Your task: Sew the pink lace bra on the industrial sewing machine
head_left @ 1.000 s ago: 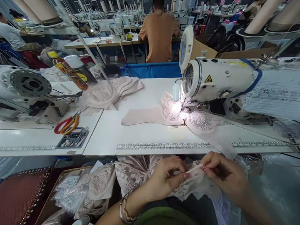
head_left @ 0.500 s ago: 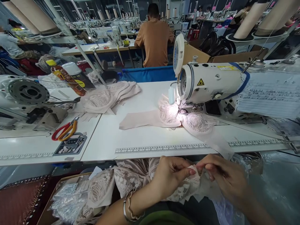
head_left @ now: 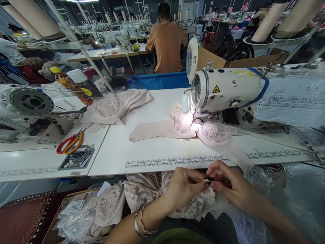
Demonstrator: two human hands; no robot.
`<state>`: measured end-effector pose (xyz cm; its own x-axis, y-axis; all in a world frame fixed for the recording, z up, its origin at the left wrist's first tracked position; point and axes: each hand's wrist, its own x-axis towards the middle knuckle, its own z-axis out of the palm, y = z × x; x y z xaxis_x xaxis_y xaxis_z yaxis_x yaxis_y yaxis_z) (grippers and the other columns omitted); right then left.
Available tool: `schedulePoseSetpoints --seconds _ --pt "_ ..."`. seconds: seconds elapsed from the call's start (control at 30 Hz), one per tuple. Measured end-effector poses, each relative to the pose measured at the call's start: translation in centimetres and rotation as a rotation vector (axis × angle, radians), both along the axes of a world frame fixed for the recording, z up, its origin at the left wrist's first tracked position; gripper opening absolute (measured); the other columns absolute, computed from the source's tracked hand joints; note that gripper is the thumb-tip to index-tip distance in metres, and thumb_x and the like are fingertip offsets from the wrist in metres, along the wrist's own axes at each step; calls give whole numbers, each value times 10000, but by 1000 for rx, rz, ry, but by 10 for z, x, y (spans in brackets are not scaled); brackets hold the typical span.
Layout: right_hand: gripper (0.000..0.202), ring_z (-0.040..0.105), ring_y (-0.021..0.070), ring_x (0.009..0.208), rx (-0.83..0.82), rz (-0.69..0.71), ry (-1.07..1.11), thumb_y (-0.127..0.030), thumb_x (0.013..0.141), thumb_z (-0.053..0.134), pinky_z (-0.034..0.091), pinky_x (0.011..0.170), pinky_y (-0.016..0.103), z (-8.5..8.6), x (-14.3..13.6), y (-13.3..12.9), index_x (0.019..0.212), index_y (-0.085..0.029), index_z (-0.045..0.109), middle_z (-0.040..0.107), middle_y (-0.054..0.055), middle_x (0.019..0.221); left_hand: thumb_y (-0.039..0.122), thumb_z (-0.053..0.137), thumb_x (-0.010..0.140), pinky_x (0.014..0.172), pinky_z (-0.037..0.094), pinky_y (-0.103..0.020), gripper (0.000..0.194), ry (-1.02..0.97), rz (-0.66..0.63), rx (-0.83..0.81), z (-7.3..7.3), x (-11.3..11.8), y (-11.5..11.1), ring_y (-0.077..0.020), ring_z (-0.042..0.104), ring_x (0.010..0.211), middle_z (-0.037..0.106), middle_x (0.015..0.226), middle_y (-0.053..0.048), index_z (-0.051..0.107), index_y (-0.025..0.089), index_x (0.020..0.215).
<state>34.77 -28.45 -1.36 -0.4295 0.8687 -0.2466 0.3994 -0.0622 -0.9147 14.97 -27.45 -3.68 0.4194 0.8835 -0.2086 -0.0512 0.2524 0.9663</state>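
Below the table edge, my left hand (head_left: 184, 188) pinches the edge of a pale pink lace bra (head_left: 195, 205) between thumb and fingers. My right hand (head_left: 232, 184) is closed in a pinch right beside it, fingertips nearly meeting the left ones. A small dark thing (head_left: 209, 179) shows between the fingertips, too small to name. The lace hangs down over my lap under both hands. Another pink bra (head_left: 214, 133) lies on the table, one cup under the needle of the lit sewing machine (head_left: 225, 88), its band hanging over the front edge.
More bra pieces (head_left: 109, 106) are stacked at the left back. Scissors (head_left: 73, 142) lie on the left table near another machine (head_left: 30, 108). A box (head_left: 52, 225) of lace cups and plastic bags stands below. A person (head_left: 166, 44) sits ahead, back turned.
My right hand has moved slightly left and up, and its fingers have closed in beside the left fingertips. A small dark thing now shows between them. The bra at the machine has not moved.
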Motion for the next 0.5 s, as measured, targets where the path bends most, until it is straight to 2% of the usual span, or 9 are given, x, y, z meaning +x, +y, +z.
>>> schedulePoseSetpoints --seconds 0.13,0.2,0.3,0.4,0.5 --pt "322 438 138 573 53 -65 35 -581 990 499 331 546 255 -1 -6 3 952 -261 497 469 -64 616 318 777 782 507 332 -222 233 19 0 25 -2 -1 -1 -95 484 525 678 604 -45 805 102 699" --pt "323 454 137 566 98 -132 47 -580 991 497 345 537 251 -4 -2 3 952 -260 510 486 -59 621 355 782 800 526 378 -225 247 9 -4 26 -3 -2 0 -114 538 549 721 647 -65 823 117 746" --pt "430 419 128 528 201 -196 57 -675 957 476 328 499 248 -15 10 2 923 -256 568 444 -56 620 422 779 819 592 466 -238 285 -54 20 12 -3 -2 4 -152 624 626 769 735 -89 838 143 801" --pt "464 358 115 472 165 -44 -52 -684 934 516 296 470 250 -29 21 -1 870 -246 652 414 -63 559 494 812 777 619 497 -246 361 -106 52 -34 -3 -3 7 -168 655 656 776 752 -106 829 133 781" --pt "377 487 134 507 99 189 -179 -573 955 570 377 512 257 -34 27 -6 820 -242 690 566 -33 608 522 840 740 634 521 -259 408 -132 54 -73 -2 -8 10 -178 672 658 771 734 -108 813 116 774"
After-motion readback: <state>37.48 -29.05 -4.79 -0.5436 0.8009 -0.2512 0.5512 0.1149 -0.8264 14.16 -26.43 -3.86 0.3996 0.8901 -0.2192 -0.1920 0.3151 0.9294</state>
